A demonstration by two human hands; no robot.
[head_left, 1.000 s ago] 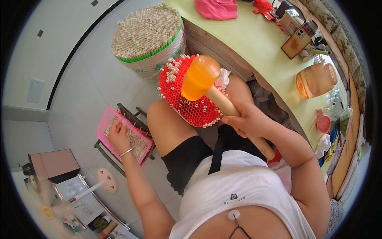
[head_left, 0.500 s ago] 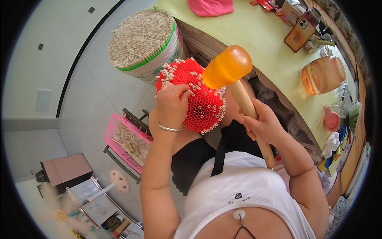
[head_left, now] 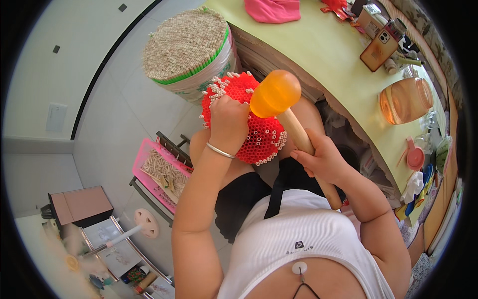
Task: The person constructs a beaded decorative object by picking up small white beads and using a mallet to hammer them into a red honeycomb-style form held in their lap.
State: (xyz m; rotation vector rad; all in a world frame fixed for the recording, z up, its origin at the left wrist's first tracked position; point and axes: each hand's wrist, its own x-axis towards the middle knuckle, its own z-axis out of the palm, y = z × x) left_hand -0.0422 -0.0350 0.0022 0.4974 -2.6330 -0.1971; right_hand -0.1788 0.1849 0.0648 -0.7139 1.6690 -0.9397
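Observation:
Between my thighs rests a bundle of red tubes, packed like honeycomb, with short white tubular pieces sticking out of many of them. My left hand, a silver bangle at its wrist, is closed over the bundle's top. Its fingertips are mostly hidden, so whatever they pinch does not show. In my right hand is a mallet, gripped by its wooden handle. The mallet's translucent orange head is above the bundle's right side, close to my left fingers, and covers part of the red tubes.
Beyond the bundle stands a wrapped tub packed with pale sticks. A pink basket of loose white pieces sits on a stand at left. The yellow-green table on the right holds a phone, a jar of amber liquid and a pink cup.
The mallet head has come down and left, nearer my left hand. My left hand has shifted slightly right over the bundle, its fingers now more tucked in. The whole view has shifted a little.

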